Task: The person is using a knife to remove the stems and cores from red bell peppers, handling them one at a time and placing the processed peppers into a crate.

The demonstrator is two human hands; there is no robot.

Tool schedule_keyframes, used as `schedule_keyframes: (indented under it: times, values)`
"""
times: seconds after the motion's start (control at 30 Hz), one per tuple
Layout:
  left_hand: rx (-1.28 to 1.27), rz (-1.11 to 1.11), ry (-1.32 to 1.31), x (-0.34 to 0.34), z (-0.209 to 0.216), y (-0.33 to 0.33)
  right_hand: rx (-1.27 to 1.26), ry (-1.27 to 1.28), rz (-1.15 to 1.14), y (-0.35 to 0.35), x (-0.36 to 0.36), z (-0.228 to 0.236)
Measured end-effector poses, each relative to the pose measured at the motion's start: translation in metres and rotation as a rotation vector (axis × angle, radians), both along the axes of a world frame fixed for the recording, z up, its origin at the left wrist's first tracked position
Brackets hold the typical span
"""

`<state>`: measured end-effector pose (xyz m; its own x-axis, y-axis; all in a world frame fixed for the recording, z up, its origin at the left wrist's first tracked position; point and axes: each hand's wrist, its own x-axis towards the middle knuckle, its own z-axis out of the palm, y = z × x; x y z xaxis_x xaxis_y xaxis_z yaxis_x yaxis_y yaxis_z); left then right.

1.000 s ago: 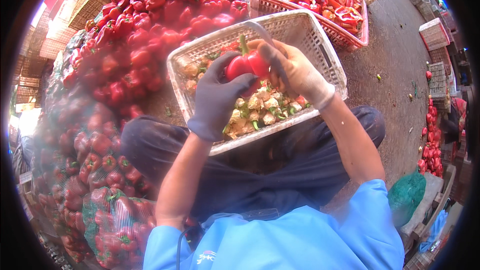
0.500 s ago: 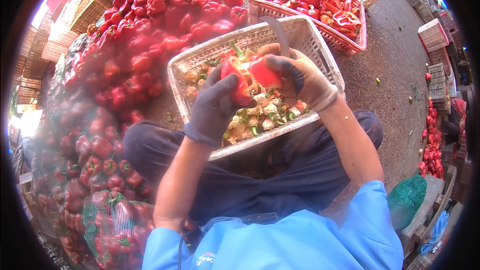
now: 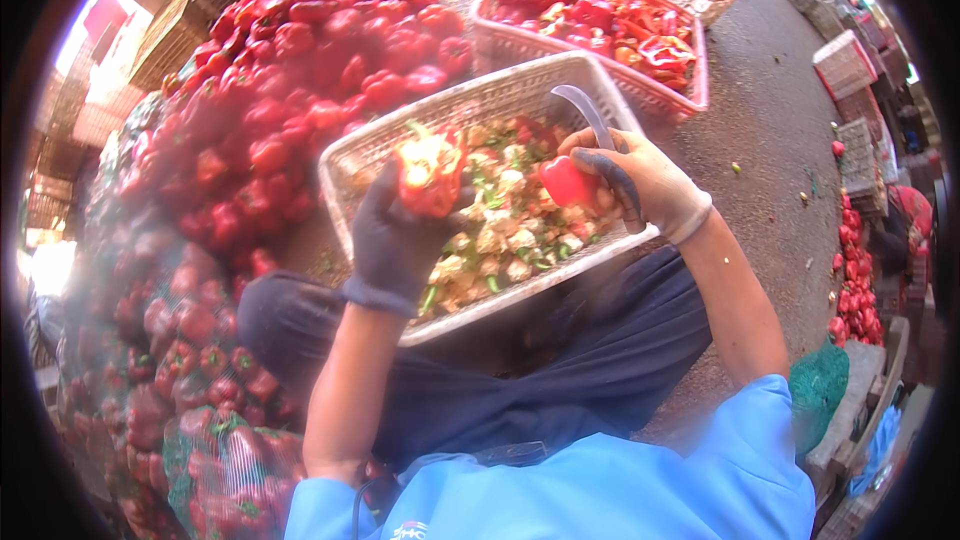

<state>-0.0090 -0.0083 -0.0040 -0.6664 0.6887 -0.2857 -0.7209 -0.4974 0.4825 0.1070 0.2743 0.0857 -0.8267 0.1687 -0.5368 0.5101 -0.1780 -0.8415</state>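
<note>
My left hand (image 3: 392,240), in a dark-palmed glove, is closed round a cut red bell pepper (image 3: 432,172); its pale inside faces up and a green stem shows at its top. In my gloved right hand (image 3: 640,180) are a curved knife (image 3: 585,110), blade pointing up and away to the left, and a smooth red piece of pepper (image 3: 568,182) pinched by the fingers. Both hands are over a whitish plastic crate (image 3: 345,165). Inside it lie pale pepper cores with green stems (image 3: 510,205).
A big heap of red bell peppers (image 3: 290,100) lies to the left, with net sacks of peppers (image 3: 225,460) nearer me. Beyond my crate stands a red-and-white crate (image 3: 700,70) of cut peppers. Stacked crates (image 3: 850,65) and a green net sack (image 3: 820,390) are at the right.
The pepper halves have come apart. My left hand has moved left with the stemmed part; my right hand has moved right and slightly down with the red piece and the knife.
</note>
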Motion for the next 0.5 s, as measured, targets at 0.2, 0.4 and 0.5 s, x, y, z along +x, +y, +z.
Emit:
schedule_keyframes:
  times: [0.2,0.4,0.5]
  values:
    - [-0.073,0.031,-0.066,0.006,-0.005,0.004,0.178,0.168,-0.391,0.109,-0.028,-0.012]
    - [-0.132,-0.006,0.092,0.01,-0.008,0.018,0.531,0.217,-0.477,0.2,-0.05,-0.027]
    - [-0.206,-0.01,0.274,0.012,0.003,0.017,0.389,0.251,-0.189,0.11,-0.04,-0.025]
